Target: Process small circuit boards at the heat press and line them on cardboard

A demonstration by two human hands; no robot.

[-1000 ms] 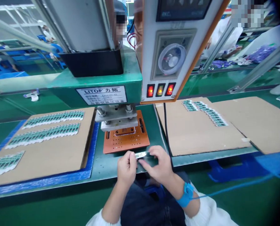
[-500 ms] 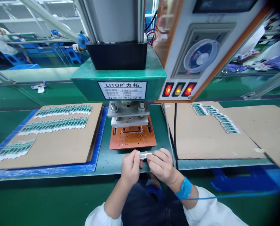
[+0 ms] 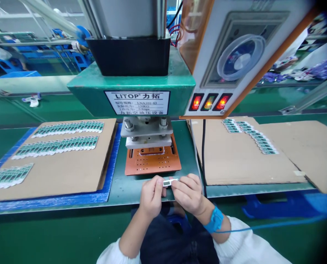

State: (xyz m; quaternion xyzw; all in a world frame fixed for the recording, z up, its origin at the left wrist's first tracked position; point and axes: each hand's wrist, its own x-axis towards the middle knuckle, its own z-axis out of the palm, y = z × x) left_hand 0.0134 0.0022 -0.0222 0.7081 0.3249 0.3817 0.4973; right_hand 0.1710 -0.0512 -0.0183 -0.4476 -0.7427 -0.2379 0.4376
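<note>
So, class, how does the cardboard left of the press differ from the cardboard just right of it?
The left cardboard bears three rows of green-and-white parts; the right cardboard bears fewer, in two groups toward its far side. The left cardboard rests on a blue sheet; the right cardboard lies on the green table. Both are brown, with parts set close together.

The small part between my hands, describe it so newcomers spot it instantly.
Find the green LITOP press, then the orange plate beneath. In front, the left hand and right hand hold a small white-rimmed part; unlike the pieces on cardboard, it alone is held.
</note>
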